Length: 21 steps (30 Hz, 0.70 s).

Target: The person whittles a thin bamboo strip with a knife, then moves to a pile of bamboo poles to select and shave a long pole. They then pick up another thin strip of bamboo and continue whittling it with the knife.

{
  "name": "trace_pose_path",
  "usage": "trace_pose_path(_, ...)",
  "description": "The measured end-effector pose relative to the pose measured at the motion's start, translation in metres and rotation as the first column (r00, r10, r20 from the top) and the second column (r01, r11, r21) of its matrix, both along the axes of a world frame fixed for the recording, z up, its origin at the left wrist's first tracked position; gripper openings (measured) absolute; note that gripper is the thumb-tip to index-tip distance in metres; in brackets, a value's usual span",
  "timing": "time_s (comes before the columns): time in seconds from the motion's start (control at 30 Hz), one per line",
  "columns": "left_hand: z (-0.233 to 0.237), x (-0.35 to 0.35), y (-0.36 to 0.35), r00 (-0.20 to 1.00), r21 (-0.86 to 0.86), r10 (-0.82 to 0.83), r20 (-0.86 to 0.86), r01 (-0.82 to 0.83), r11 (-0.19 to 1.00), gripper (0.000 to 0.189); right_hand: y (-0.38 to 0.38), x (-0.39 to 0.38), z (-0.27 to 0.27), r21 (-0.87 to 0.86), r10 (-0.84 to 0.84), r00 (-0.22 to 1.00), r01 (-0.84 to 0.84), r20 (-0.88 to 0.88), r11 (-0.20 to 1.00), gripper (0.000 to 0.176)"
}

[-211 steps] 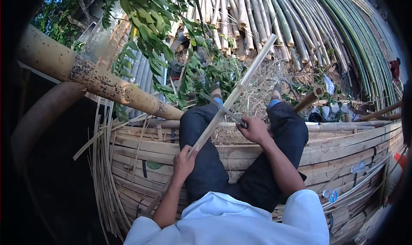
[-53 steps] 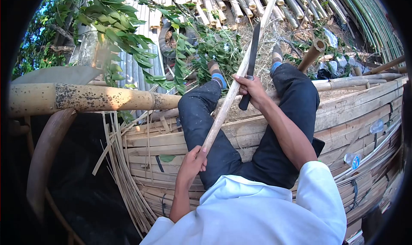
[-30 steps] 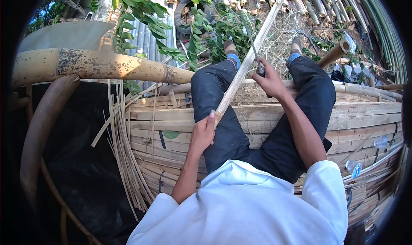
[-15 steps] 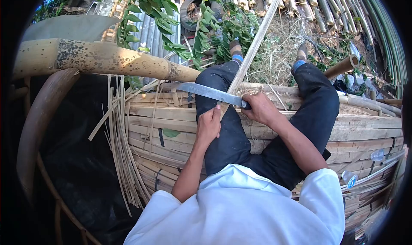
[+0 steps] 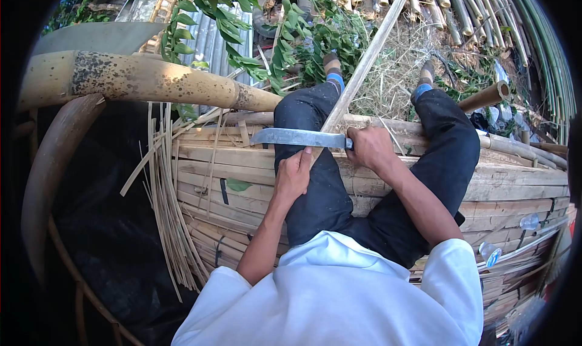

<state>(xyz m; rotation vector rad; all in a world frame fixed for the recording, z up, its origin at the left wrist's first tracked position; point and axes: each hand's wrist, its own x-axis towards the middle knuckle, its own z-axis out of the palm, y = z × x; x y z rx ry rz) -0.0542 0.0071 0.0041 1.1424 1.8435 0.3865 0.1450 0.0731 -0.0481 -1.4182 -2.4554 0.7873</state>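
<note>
Bamboo strip point(image 5: 365, 64) looks light, stiff; left hand point(image 5: 293, 176) grips its near end, likely best hold, right hand point(image 5: 371, 147) clamps machete point(image 5: 297, 137) across it.

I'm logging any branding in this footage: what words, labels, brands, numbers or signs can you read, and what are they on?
No readable text shows anywhere in the view.
Blue label on a clear plastic container: too small and blurred to read.
Knife: no lettering that I can make out.
White shirt: none on the part in view.
</note>
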Motion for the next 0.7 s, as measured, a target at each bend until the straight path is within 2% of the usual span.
trace_pose_path(0.1, -0.002, -0.003, 0.000, 1.000, -0.015, 0.001, 0.002, -0.001, 1.000, 0.053, 0.007, 0.003, -0.010, 0.009, -0.083, 0.996, 0.083, -0.044, 0.996, 0.018)
trace_pose_path(0.17, 0.001, -0.002, 0.001, 1.000, -0.012, 0.003, 0.001, -0.003, 1.000, 0.052, 0.011, 0.006, -0.012, 0.015, -0.115, 0.993, 0.115, 0.015, 0.993, 0.018)
trace_pose_path(0.5, -0.005, -0.007, -0.001, 0.999, 0.019, -0.041, -0.003, 0.041, 0.999, 0.052, 0.025, 0.016, -0.012, 0.031, -0.109, 0.993, 0.108, 0.047, 0.994, 0.017)
trace_pose_path(0.57, -0.005, -0.012, -0.004, 1.000, 0.010, 0.010, 0.013, -0.010, 1.000, 0.052, 0.040, 0.035, -0.019, -0.025, -0.277, 0.955, 0.281, 0.101, 0.959, 0.022)
trace_pose_path(0.63, -0.001, -0.020, -0.016, 0.997, -0.037, 0.063, 0.053, -0.061, 0.997, 0.052, 0.073, 0.081, -0.022, -0.184, -0.619, 0.772, 0.635, 0.144, 0.750, 0.031)
trace_pose_path(0.7, 0.002, -0.024, -0.021, 0.991, -0.093, 0.100, 0.084, -0.092, 0.991, 0.052, 0.083, 0.102, -0.012, -0.159, -0.646, 0.747, 0.665, 0.157, 0.730, 0.038)
